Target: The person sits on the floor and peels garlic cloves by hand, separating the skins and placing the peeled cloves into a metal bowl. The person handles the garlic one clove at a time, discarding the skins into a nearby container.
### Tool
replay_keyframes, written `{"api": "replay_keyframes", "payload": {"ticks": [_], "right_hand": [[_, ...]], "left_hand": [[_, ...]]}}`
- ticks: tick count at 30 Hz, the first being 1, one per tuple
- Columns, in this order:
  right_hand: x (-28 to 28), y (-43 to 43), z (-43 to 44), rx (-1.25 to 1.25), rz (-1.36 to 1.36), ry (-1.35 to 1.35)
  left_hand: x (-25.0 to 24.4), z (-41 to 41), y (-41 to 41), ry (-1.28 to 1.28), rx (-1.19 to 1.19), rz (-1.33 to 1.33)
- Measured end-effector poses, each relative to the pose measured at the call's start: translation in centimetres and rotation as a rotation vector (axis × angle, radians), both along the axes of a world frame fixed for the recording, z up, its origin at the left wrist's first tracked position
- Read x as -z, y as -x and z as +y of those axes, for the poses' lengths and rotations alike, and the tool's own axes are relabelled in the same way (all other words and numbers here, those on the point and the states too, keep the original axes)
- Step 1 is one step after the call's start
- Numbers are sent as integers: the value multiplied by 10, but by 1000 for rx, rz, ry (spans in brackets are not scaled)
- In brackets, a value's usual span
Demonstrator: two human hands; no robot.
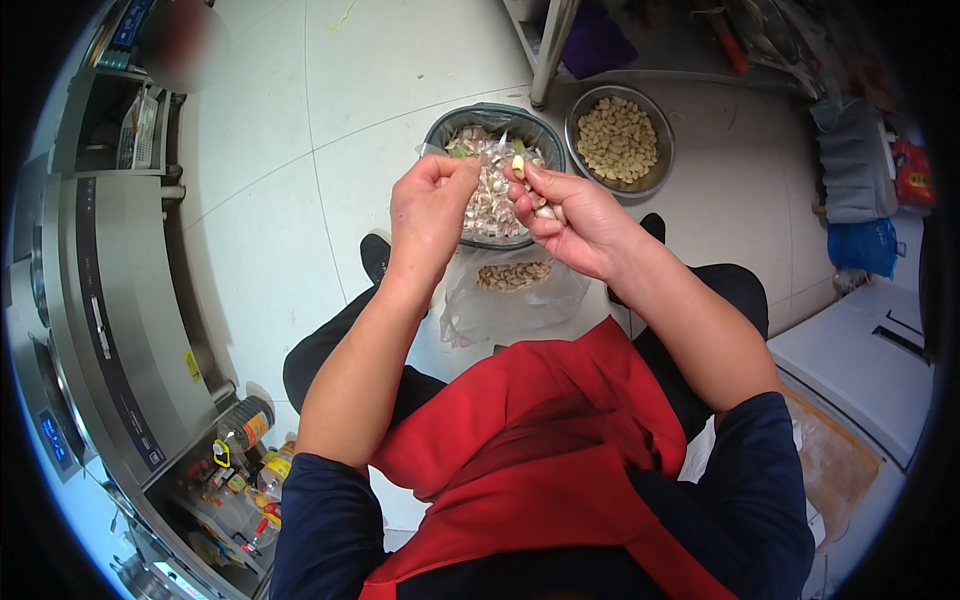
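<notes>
My right hand (574, 217) pinches a pale garlic clove (518, 166) between thumb and forefinger, with several unpeeled cloves (551, 211) held in its curled fingers. To its left, my left hand (435, 195) has thumb and forefinger pressed together; whether a bit of skin is between them cannot be told. Both hands are above a lined bin (495, 111) full of garlic skins (491, 214). A metal bowl (667, 161) of peeled cloves (616, 140) stands at the bin's right. Below the bin, a clear plastic bag (480, 319) contains unpeeled cloves (514, 276).
A metal table leg (551, 60) stands behind the bin and bowl. Stainless kitchen equipment (142, 300) lines the left side, with bottles (247, 424) on a low shelf. At the right are a white appliance (847, 360) and a blue bag (862, 247). My shoes flank the bin.
</notes>
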State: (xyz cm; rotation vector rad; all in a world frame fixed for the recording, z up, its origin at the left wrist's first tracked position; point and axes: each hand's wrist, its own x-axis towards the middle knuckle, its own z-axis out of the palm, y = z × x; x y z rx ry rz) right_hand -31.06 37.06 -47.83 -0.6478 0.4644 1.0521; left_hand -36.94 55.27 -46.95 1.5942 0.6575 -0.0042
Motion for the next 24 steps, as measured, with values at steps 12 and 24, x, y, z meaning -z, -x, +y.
{"api": "replay_keyframes", "payload": {"ticks": [12, 24], "right_hand": [[-8, 3, 1, -77, 84, -16], [-16, 3, -6, -168, -17, 16]], "left_hand": [[1, -2, -3, 99, 236, -64], [-18, 0, 6, 153, 364, -97]]}}
